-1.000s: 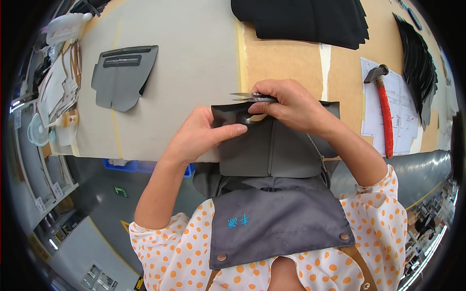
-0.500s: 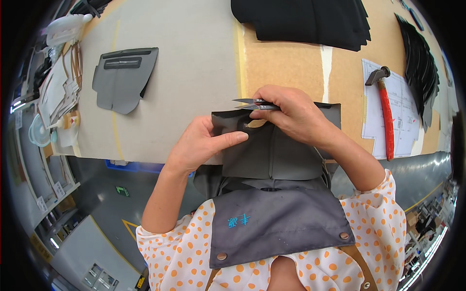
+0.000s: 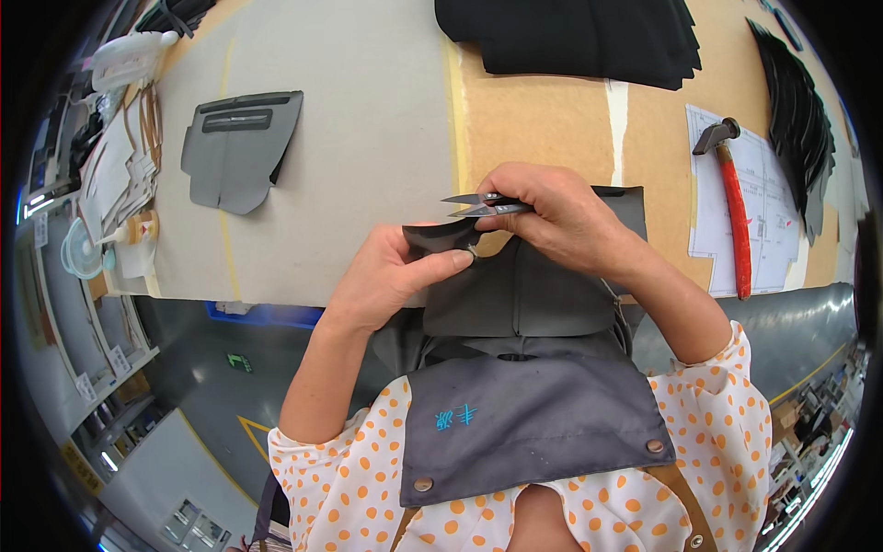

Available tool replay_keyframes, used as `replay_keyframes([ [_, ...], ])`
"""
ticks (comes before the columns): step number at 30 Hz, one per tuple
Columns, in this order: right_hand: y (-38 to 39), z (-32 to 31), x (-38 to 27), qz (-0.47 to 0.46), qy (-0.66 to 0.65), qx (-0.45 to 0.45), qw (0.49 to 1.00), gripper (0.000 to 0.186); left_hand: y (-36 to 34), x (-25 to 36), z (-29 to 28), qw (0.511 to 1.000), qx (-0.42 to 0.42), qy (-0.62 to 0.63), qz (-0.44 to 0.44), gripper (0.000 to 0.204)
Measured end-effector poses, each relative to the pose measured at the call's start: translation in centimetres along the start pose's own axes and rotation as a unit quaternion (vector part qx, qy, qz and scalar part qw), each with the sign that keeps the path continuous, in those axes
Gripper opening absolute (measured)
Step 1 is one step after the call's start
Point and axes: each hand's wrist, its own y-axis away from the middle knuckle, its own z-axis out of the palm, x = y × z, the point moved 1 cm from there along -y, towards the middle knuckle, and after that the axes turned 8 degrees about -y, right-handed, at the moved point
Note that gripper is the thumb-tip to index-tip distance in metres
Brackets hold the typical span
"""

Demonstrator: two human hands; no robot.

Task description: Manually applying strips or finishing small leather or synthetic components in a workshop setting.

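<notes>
Fingers and thumb (image 3: 449,265) of my left hand (image 3: 368,281) pinch the upper left edge of a dark grey panel (image 3: 520,299), which sits in front of me at the near edge of the table (image 3: 368,166), curling under that grip. My right hand (image 3: 566,216) is closed around small metal snips (image 3: 486,211), their tips parted, pointing left just above the panel's edge. If the curled edge springs up, a tip could nick it; if my left thumb strays upward, it could get pricked. A hurried squeeze could send a cut astray.
</notes>
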Motion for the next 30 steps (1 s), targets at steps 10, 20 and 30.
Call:
replay_keyframes([
  [10, 0.7, 0.3, 0.1, -0.005, -0.012, 0.053, 0.999, 0.025, -0.2, -1.9, -0.7, 0.997, -0.004, 0.067, -0.037, 0.018],
  [20, 6.2, -1.2, -3.3, 0.200, -0.368, -0.002, 0.908, 0.032, -0.2, -1.6, -0.5, 0.997, 0.001, 0.066, -0.040, 0.018],
  [30, 6.8, 0.1, -1.3, 0.272, -0.370, 0.017, 0.888, 0.022, -0.1, -1.0, -0.1, 0.994, 0.005, 0.086, -0.072, 0.023],
])
